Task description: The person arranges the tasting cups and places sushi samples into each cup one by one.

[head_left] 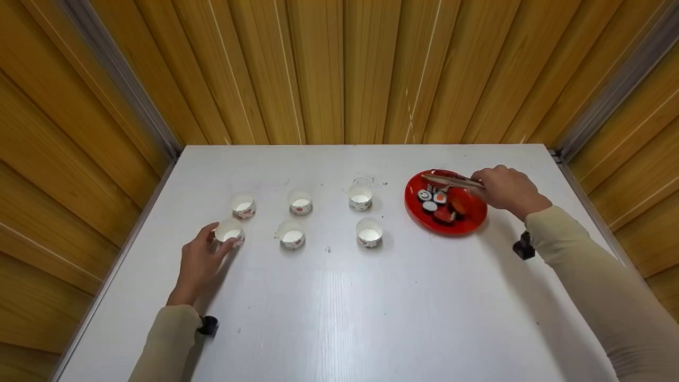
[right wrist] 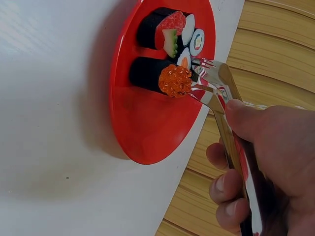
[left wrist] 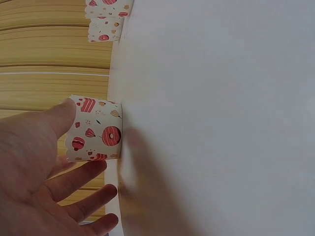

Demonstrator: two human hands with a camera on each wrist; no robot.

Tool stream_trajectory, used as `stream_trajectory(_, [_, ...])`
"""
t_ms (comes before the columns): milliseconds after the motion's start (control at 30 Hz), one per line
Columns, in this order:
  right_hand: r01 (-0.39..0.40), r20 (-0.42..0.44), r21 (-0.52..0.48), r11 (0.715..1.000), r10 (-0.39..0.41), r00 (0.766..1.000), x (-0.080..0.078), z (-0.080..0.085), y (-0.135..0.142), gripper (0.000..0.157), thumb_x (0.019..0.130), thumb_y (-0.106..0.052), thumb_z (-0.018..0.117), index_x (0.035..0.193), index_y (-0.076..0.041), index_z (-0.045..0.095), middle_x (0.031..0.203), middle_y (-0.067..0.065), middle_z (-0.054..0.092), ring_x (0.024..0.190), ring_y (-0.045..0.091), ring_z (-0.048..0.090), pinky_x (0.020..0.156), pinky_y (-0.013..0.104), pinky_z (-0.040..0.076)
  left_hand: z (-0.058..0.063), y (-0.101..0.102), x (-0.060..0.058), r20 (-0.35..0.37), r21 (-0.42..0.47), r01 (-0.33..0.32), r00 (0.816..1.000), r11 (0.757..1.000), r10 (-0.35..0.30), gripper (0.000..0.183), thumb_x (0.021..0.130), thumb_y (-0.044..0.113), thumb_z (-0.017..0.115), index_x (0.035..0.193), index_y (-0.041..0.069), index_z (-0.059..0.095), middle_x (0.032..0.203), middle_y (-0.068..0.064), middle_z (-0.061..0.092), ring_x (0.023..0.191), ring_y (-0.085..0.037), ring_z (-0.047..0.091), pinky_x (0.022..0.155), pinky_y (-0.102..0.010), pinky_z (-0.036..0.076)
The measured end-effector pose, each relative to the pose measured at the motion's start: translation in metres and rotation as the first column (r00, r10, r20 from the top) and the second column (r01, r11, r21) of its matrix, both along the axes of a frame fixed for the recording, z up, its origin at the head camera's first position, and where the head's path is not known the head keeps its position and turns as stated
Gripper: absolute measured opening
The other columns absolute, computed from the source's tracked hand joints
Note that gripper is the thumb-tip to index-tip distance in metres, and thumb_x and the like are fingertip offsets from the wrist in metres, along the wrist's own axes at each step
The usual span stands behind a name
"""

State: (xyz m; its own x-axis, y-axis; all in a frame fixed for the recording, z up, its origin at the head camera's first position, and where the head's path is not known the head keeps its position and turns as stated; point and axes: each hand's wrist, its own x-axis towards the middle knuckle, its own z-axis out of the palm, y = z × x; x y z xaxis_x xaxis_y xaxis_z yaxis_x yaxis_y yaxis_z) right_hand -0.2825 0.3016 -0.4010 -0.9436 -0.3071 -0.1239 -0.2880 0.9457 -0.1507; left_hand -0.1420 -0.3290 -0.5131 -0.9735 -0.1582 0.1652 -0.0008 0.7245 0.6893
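In the head view my left hand is at the near-left paper baking cup. The left wrist view shows the thumb on the rim of this cup, a finger behind it and the other fingers spread below. My right hand grips metal serving tongs with forked tips. Those tips reach over the red plate, right by the sushi pieces. On it lie an orange roe sushi, a red-topped sushi with a green-edged slice, and several small rolls.
Several more paper cups stand in two rows on the white table, among them a back-left cup, a back-middle cup and a front-right cup. Wood-look panels rise behind the table and at both sides.
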Motion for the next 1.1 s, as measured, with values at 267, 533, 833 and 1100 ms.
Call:
stream_trajectory(267, [0.02, 0.028, -0.008, 1.0, -0.02, 0.999, 0.001, -0.002, 0.001, 0.031, 0.1, -0.025, 0.068, 0.12, -0.002, 0.07, 0.096, 0.013, 0.07, 0.082, 0.03, 0.055, 0.067, 0.045, 0.048, -0.001, -0.001, 0.002, -0.029, -0.009, -0.002, 1.0, 1.0, 0.002, 0.063, 0.094, 0.026, 0.078, 0.142, -0.007, 0.051, 0.125, -0.035, 0.064, 0.122, -0.049, 0.059, 0.103, -0.063, 0.043])
stream_trajectory(533, [0.032, 0.046, -0.01, 0.999, -0.032, 0.998, 0.0, -0.001, 0.001, 0.033, 0.1, -0.025, 0.068, 0.123, -0.002, 0.07, 0.097, 0.013, 0.07, 0.084, 0.031, 0.055, 0.068, 0.046, 0.048, 0.0, -0.001, 0.001, 0.003, 0.007, 0.003, 1.0, 1.0, -0.003, 0.063, 0.096, 0.028, 0.076, 0.143, -0.005, 0.05, 0.129, -0.034, 0.062, 0.125, -0.047, 0.057, 0.106, -0.063, 0.041])
stream_trajectory(833, [0.036, -0.01, 0.0, 0.999, -0.036, 0.999, 0.0, 0.006, 0.002, 0.036, 0.098, -0.026, 0.072, 0.125, -0.003, 0.069, 0.097, 0.012, 0.071, 0.081, 0.03, 0.055, 0.066, 0.044, 0.05, -0.003, 0.001, -0.002, -0.014, 0.019, 0.011, 1.0, 1.0, -0.011, 0.063, 0.096, 0.029, 0.076, 0.143, -0.005, 0.052, 0.129, -0.032, 0.063, 0.126, -0.046, 0.057, 0.107, -0.062, 0.041])
stream_trajectory(1100, [-0.031, -0.103, 0.037, 0.999, 0.035, 0.994, 0.0, 0.019, -0.002, 0.03, 0.098, -0.027, 0.073, 0.12, -0.008, 0.072, 0.094, 0.01, 0.072, 0.074, 0.027, 0.055, 0.058, 0.04, 0.045, -0.003, 0.004, -0.005, 0.031, 0.012, 0.02, 0.999, 1.0, -0.02, 0.066, 0.097, 0.03, 0.074, 0.146, -0.006, 0.048, 0.134, -0.034, 0.059, 0.13, -0.047, 0.054, 0.107, -0.061, 0.042])
